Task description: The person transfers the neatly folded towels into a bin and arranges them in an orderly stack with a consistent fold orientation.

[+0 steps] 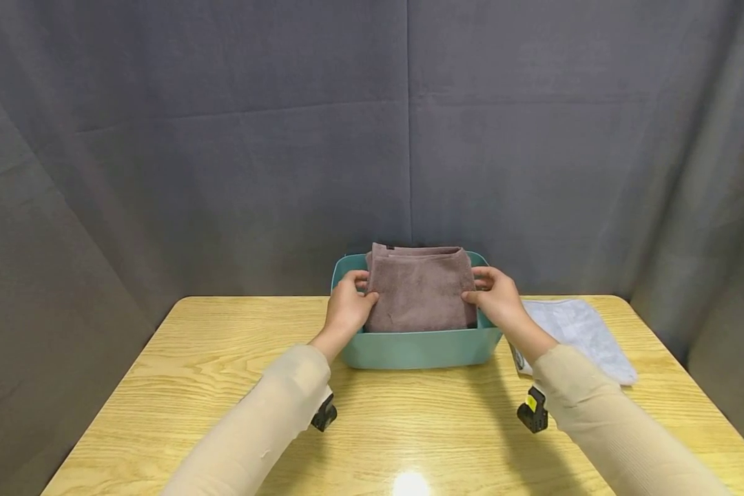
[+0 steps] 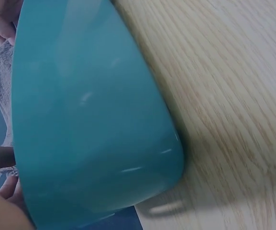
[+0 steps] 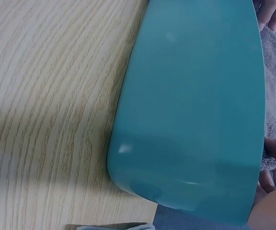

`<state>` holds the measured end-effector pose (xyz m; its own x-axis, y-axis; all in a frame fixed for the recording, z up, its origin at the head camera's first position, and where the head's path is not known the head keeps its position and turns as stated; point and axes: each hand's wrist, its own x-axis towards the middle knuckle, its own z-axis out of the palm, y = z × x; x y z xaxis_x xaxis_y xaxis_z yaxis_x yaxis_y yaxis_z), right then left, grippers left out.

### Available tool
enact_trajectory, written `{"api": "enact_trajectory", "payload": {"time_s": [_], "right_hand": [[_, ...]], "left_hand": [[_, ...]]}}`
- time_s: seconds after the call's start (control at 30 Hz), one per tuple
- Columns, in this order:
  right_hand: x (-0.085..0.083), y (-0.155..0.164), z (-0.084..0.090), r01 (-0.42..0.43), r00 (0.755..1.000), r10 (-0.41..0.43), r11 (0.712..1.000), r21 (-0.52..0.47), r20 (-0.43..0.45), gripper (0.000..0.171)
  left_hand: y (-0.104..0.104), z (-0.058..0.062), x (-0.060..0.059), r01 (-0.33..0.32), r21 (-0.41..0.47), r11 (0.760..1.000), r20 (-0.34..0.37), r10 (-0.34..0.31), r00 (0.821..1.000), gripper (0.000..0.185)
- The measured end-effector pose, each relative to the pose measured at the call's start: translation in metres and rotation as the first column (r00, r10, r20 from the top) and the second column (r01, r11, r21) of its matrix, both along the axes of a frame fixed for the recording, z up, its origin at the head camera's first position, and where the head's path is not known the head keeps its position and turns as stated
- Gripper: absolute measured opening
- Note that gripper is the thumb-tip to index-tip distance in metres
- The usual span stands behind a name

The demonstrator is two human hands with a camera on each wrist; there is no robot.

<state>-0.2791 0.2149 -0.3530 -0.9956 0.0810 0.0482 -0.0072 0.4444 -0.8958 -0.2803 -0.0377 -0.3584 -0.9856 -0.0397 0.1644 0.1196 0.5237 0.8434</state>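
Cream sleeves (image 1: pixel 254 420) reach over the wooden table (image 1: pixel 421 427); beyond, a grey cloth (image 1: pixel 576 337) lies beside the teal basin (image 1: pixel 418 351). Left hand (image 1: pixel 349 303) and right hand (image 1: pixel 499 300) pinch a brown towel (image 1: pixel 421 293) partly inside the basin; folding looks done, release not yet.

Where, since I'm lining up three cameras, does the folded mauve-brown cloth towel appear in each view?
Head: the folded mauve-brown cloth towel is right of centre, pinched at its sides by the left hand and right hand.
Left wrist: the towel, looking greyer, shows at the left edge, partly hidden by the glossy teal plastic tub.
Right wrist: the towel shows at the right edge, also partly hidden.
Shared landmark: the tub.
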Motion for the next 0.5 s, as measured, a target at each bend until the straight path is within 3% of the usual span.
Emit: {"api": "enact_trajectory", "payload": {"time_s": [0.5], "right_hand": [[-0.0016,0.0002,-0.0008,0.021,1.000,-0.021,1.000,0.016,0.009,0.054]], "left_hand": [[0.0027,-0.0042,-0.0009,0.000,-0.061,0.998,-0.017,-0.001,1.000,0.043]]}}
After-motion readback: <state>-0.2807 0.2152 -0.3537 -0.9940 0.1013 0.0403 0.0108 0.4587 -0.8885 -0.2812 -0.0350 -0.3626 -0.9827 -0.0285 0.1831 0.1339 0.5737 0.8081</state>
